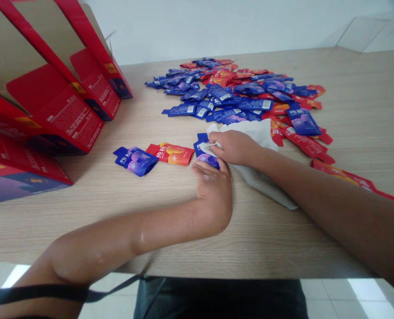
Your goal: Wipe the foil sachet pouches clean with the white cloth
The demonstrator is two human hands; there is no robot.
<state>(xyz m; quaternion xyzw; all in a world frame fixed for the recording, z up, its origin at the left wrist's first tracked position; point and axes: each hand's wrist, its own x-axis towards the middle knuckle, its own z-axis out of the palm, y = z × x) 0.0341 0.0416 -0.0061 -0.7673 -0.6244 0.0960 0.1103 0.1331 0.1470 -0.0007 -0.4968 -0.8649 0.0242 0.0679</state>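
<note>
Pouch in hand: one blue pouch (207,158) flat on the pale wood-grain table (144,195), purple artwork at its lower end; its lettering is mostly hidden.
Left hand: the left hand (215,188) has its fingers on the pouch's lower end, thumb at the right edge; whether it grips or only presses cannot be told.
Right hand: the right hand (233,146) is closed on a bunched fold of white cloth (260,133), over the pouch's upper right; just beside the left hand, contact unclear.
Row, left of hands: one orange-red pouch (173,154), fruit artwork, white characters apparently 纯粉; beyond it a second blue pouch (135,161), round purple fruit, matching characters.
Pile, behind hands: mixed blue and red pouches (223,95), overlapping; several backs show white barcode panels. A face-up blue pouch (303,120) at the right also appears to read 纯粉.
Loose, right: red pouches (353,177) near the right forearm, script unreadable.
Cartons, left: four red cartons (74,115), some showing open beige interiors; white print in lines, too small to read; yellow label patches, illegible.
</note>
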